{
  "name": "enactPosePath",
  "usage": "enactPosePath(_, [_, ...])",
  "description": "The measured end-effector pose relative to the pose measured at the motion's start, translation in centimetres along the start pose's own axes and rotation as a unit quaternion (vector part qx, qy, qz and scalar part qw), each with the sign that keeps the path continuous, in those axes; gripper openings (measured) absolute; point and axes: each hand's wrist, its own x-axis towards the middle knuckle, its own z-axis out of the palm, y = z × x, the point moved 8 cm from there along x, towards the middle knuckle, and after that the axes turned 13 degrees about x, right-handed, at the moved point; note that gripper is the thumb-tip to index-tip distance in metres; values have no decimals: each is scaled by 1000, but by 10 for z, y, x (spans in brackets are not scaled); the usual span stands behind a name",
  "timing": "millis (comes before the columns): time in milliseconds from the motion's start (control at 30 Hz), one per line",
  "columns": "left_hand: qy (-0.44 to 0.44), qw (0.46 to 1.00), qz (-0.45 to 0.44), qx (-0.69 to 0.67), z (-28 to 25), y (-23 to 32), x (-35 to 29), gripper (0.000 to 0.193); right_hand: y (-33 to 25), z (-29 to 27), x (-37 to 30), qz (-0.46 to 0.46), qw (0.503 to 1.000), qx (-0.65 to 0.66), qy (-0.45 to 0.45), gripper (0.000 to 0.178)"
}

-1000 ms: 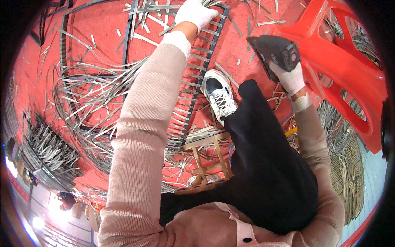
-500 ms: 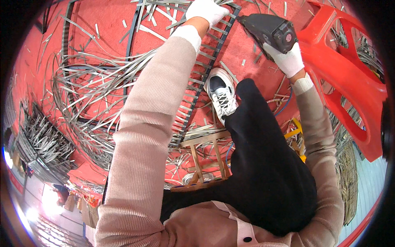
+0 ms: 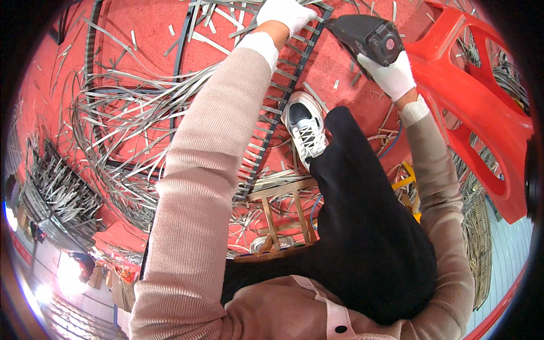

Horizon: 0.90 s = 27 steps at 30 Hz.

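Observation:
My left hand [image 3: 283, 14], in a white glove, is closed at the far end of a dark frame's rail [image 3: 293, 85]. What its fingers pinch is hidden. Short grey strips are wrapped across that rail at intervals, and long loose grey strips [image 3: 133, 116] spread out to the left. A white glove also covers my right hand [image 3: 392, 76], wrapped round the grip of a black staple gun [image 3: 357, 35]. The tool's narrow nose points left, close to the rail's far corner and my left fingertips; whether it touches the rail I cannot tell.
A red plastic stool [image 3: 453, 85] lies at the right. My shoe [image 3: 306, 127] rests beside the rail. Near my legs are a small wooden stool [image 3: 283, 195] and a yellow object [image 3: 405, 178]. Bundled strips [image 3: 62, 187] stand at the left; cut scraps litter the red floor covering.
My right hand and the staple gun have shifted slightly left, and the tool has turned a little. My left hand has stayed almost in place at the rail.

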Motion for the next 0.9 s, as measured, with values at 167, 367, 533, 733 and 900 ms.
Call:
enactPosePath(167, [8, 1000, 3, 12, 2, -2, 2, 33, -4, -1, 1, 5, 1000, 17, 3, 29])
enactPosePath(367, [7, 1000, 3, 4, 1, -1, 2, 33, -1, -3, -2, 12, 999, 39, 23, 28])
enactPosePath(533, [5, 1000, -14, -13, 0, 0, 3, 34, 1, -5, -2, 14, 999, 37, 18, 29])
enactPosePath(733, [9, 1000, -11, -13, -1, 1, 3, 34, -4, -5, -1, -22, 1000, 4, 4, 28])
enactPosePath(900, [14, 1000, -14, -12, -1, 1, 2, 33, 0, -2, 1, -11, 1000, -6, 0, 30])
